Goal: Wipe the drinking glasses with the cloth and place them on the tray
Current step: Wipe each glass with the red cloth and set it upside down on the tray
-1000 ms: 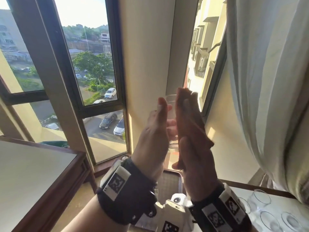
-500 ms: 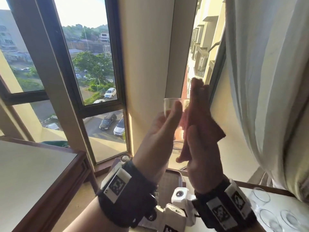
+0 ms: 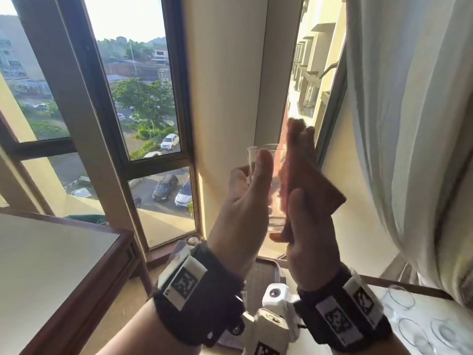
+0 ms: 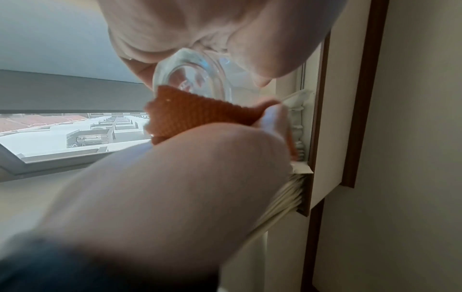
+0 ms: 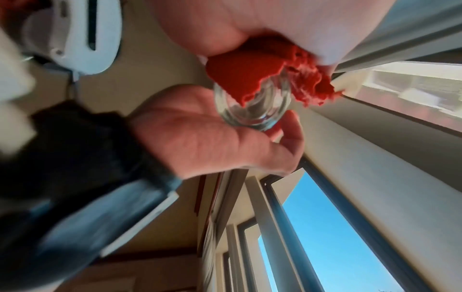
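My left hand [image 3: 245, 201] grips a clear drinking glass [image 3: 277, 221], upright at chest height in front of the window. My right hand [image 3: 309, 242] holds an orange cloth [image 3: 307, 185] flat against the glass's right side, thumb over the cloth. The left wrist view looks up at the thick glass base [image 4: 192, 73], with the cloth [image 4: 197, 114] and right hand [image 4: 175, 187] just below it. From the right wrist, the cloth [image 5: 237, 77] wraps the glass [image 5: 252, 116], which sits in my left palm [image 5: 207, 142]. A dark tray [image 3: 263, 275] lies beneath my wrists, mostly hidden.
Several more clear glasses [image 3: 412, 331] stand on the white table at the lower right. A wood-edged table [image 3: 76, 265] fills the lower left. A pale curtain [image 3: 409, 124] hangs close on the right, and the window frame [image 3: 110, 124] is straight ahead.
My right hand has slid the cloth up and to the right along the glass. The glass rim, hidden behind my fingers a second ago, now shows above my left hand.
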Tool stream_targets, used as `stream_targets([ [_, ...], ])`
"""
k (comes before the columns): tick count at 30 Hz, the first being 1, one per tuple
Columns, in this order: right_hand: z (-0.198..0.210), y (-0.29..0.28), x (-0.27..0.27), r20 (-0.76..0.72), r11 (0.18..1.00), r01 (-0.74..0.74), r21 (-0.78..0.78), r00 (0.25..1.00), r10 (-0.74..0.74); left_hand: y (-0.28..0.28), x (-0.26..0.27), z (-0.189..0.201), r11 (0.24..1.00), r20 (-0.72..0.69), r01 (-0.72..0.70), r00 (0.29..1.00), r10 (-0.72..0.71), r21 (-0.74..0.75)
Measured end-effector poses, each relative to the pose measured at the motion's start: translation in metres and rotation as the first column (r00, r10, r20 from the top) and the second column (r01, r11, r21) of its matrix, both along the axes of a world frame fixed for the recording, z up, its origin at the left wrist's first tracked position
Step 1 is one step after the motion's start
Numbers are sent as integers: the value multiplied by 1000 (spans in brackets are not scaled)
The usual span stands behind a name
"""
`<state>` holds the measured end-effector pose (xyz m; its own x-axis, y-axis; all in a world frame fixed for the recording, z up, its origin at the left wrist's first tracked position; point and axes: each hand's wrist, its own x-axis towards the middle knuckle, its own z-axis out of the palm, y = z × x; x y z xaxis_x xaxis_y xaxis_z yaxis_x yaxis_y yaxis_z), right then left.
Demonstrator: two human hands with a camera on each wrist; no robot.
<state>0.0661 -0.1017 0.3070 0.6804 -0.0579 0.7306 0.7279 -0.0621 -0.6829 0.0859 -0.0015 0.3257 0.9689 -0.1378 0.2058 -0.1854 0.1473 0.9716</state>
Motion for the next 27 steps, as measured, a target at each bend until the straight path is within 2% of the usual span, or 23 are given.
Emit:
stream_targets([
  [2,-11,4,-2,97,984,28,-174,995,-11,6,6,3,1000,-42,-19,999,18,-25],
  [4,-34,3,-3,93,975,-26,-222,995,47,15,9,11,998,-52,-46,998,44,-49],
  [6,-46,5,-6,-32,987,-83,-139,996,79,20,9,13,997,-44,-67,997,65,-38],
  [8,-44,6,-7,-190,994,-98,52,976,106,18,6,9,998,-34,-50,998,49,-40],
  [10,-34,1,-2,-240,983,-39,178,967,82,10,-1,2,999,-9,1,1000,-1,-35],
  [12,-17,-6,-1,-158,984,-27,174,986,55,2,-5,-5,1000,5,17,1000,-17,14],
  [14,-10,-7,-3,-150,993,-39,108,987,55,-2,-4,-6,999,-12,-20,1000,21,31],
  [16,-15,0,-6,-172,997,-75,36,982,80,1,1,-2,999,-70,-49,996,47,-23],
  [18,-26,7,-10,-126,992,-122,40,984,126,9,8,6,989,-122,-100,989,87,-108],
  [19,-44,4,-7,-79,995,-96,-27,993,93,12,11,11,984,-136,-130,984,112,-125],
  [21,-55,6,-7,-175,991,-128,47,975,135,17,16,14,981,-159,-183,972,172,-60],
  [24,-49,4,2,-282,987,-105,123,950,137,13,12,4,991,-121,-129,984,132,32],
  [25,-42,1,6,-287,989,-59,139,953,97,10,8,0,994,-106,-100,989,104,43],
  [27,-24,-5,10,-195,987,45,154,981,-14,3,1,-9,998,-77,-45,996,49,50],
])
